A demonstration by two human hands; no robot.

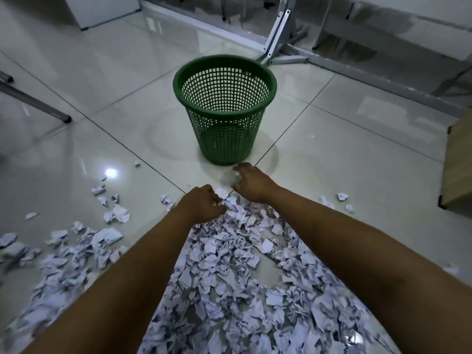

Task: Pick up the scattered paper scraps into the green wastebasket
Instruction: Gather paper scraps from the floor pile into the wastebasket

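Both hands curl over paper scraps (237,251); the green wastebasket (224,108) stands just beyond, nearer the right hand (251,185) than the left hand (201,203).

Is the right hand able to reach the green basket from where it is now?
Probably yes: the right hand is just short of the basket, and only bare floor lies between them.
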